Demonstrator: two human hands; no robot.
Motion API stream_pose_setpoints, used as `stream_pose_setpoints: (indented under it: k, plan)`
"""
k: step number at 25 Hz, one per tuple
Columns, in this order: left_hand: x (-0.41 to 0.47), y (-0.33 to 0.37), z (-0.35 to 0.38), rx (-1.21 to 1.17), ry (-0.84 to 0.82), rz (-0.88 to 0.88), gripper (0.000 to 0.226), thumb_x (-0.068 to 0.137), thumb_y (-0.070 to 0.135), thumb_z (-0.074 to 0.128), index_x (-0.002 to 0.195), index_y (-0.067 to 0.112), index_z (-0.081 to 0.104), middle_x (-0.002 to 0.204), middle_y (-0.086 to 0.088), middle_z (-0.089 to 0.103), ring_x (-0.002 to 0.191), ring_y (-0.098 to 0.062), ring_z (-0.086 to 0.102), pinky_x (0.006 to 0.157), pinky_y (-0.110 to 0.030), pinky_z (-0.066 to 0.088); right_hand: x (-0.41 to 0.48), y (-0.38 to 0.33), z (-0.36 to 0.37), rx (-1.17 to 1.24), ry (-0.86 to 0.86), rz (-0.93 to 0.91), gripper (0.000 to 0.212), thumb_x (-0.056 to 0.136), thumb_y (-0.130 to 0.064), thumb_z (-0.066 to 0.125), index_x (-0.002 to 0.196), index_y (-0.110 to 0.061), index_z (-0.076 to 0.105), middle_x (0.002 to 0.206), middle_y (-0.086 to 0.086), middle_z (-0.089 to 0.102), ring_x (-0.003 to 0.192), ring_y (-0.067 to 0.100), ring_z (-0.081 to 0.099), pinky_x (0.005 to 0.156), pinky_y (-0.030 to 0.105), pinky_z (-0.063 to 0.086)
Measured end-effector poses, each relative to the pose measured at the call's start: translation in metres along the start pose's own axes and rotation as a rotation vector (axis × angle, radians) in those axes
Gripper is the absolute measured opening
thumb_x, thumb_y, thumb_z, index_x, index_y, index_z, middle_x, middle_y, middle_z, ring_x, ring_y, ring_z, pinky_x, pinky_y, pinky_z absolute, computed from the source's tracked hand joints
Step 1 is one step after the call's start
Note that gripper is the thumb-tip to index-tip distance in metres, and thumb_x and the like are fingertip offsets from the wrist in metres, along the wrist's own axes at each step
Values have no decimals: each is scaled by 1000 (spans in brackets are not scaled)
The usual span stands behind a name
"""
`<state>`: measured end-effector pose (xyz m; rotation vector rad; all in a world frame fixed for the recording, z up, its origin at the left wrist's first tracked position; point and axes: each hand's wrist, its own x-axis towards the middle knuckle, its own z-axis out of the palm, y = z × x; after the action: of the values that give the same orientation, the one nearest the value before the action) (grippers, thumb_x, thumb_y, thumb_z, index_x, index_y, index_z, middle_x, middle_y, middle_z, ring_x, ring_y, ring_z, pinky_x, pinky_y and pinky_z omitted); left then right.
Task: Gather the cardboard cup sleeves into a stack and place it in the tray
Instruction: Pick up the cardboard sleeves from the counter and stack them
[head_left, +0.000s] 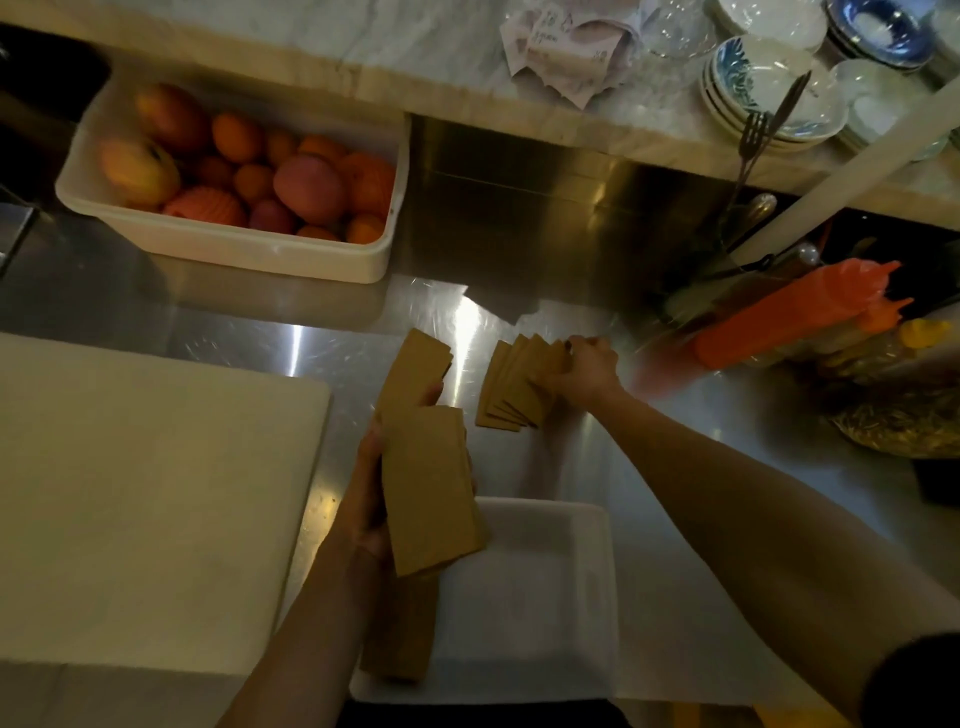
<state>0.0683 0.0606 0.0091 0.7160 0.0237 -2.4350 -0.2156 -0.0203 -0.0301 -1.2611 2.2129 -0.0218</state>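
My left hand (371, 488) grips a thick stack of brown cardboard cup sleeves (431, 493), held tilted above the near left part of the white tray (566, 597). A second bunch of sleeves (415, 374) sticks out above my fingers. More sleeves (400, 634) lie in the tray's left side, partly hidden by my forearm. My right hand (584, 371) presses on a fanned row of several sleeves (517, 387) lying on the steel counter beyond the tray, fingers curled over their far ends.
A large white cutting board (145, 499) fills the left. A white tub of oranges and apples (234, 254) stands at the back left. Orange plastic-wrapped items (795, 317) and a bag (893, 421) lie at the right. Stacked bowls (769, 88) sit on the marble ledge.
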Motion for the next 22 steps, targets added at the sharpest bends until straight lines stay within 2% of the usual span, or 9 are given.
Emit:
stream_pose_setpoints:
  k: [4,7,8,10,12,14,15,18,22]
  plan:
    - [-1,10,-3,53,-4,16,115,60,57,83,153,24,23,119,-7,62,100,-23,64,83,-42,55,-7,-3,8,97,133,-46,84,62,-43,84,123,-8,38,123,13,45,113,31,46,83,37,48]
    - [2,15,5,69,-37,23,112,63,56,81,154,26,22,117,-7,59,98,-22,63,83,-41,55,-10,4,-3,398,27,-81,81,61,-35,87,118,-12,35,104,-1,49,99,23,56,60,20,45]
    - [3,16,6,91,-47,33,110,63,55,81,153,26,25,116,-8,59,97,-23,64,83,-42,56,-10,4,-8,427,-29,-89,85,61,-36,88,123,-13,34,108,-1,48,101,21,55,61,19,45]
    - [5,19,9,123,-62,44,111,61,55,83,152,23,28,116,-10,59,96,-24,65,81,-43,57,-4,-3,-18,371,-112,-91,101,60,-38,88,138,-13,29,124,5,47,111,24,50,75,28,51]
    - [4,20,12,128,-78,39,116,57,57,85,152,23,28,115,-9,60,94,-23,66,79,-41,58,4,-12,-16,118,-123,-113,102,62,-44,85,140,-8,31,134,11,47,120,29,47,92,36,45]
    - [1,20,12,130,-108,83,102,62,58,82,148,30,36,115,-7,59,95,-21,63,81,-39,57,5,-19,-6,-161,-76,-102,97,65,-54,79,136,-6,35,133,15,46,121,30,44,96,35,40]
    - [-2,20,12,129,-110,96,97,63,58,81,147,32,38,116,-7,58,95,-20,63,81,-39,56,3,-21,-1,-187,-30,-77,97,63,-55,80,134,-6,35,132,15,44,120,31,43,96,37,41]
    - [-5,19,10,107,-114,95,96,62,57,82,145,33,41,117,-7,56,94,-20,63,80,-39,57,-10,-11,7,16,112,-87,89,57,-47,86,122,-8,39,120,12,47,109,28,48,83,39,49]
    - [-2,16,4,107,-72,113,103,59,56,84,147,29,39,115,-9,63,95,-23,64,80,-41,57,-37,0,-14,398,-19,-141,61,69,-34,83,108,-19,38,99,-3,53,93,19,58,61,22,47]
